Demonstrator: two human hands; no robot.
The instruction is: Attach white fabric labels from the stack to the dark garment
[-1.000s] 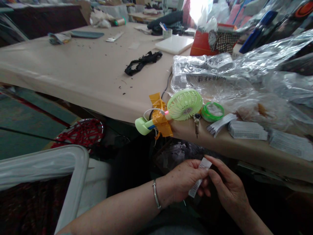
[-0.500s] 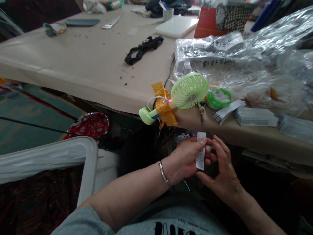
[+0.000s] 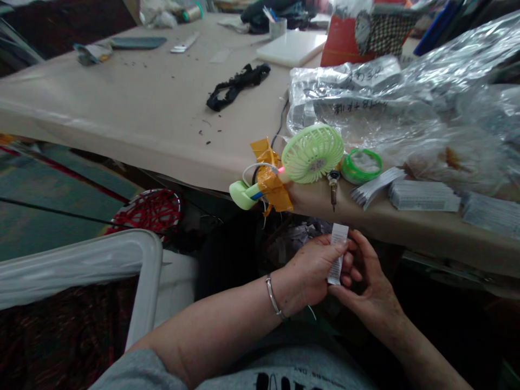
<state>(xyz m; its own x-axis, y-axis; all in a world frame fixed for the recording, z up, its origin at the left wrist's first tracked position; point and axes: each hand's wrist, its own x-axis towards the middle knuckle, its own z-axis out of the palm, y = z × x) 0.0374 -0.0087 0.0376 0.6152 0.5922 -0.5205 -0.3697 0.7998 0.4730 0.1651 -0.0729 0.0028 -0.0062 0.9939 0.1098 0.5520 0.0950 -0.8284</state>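
A white printed label (image 3: 336,266) lies across the fingers of my left hand (image 3: 311,265), pinned under the thumb, its upper end pointing toward the table. Close on its right side is my right hand (image 3: 371,295), thumb and fingers curved and apart. That thumb's tip lies by the label's lower end and the index finger by its right edge; I cannot tell whether they touch it. Above the hands, a soldering-iron-like metal tip (image 3: 333,196) juts down over the table edge beside a green fan (image 3: 312,154).
Label stacks (image 3: 424,196) and a green round container (image 3: 361,166) line the table edge (image 3: 195,154). Clear plastic bags (image 3: 365,111) lie behind them. Orange tape (image 3: 273,187) fixes the fan at the edge. A white bin (image 3: 152,271) stands at left; black fabric (image 3: 238,86) lies on the table.
My right hand has come closer to the label, its thumb now near the lower end. The left hand and label have shifted slightly right and down in view.
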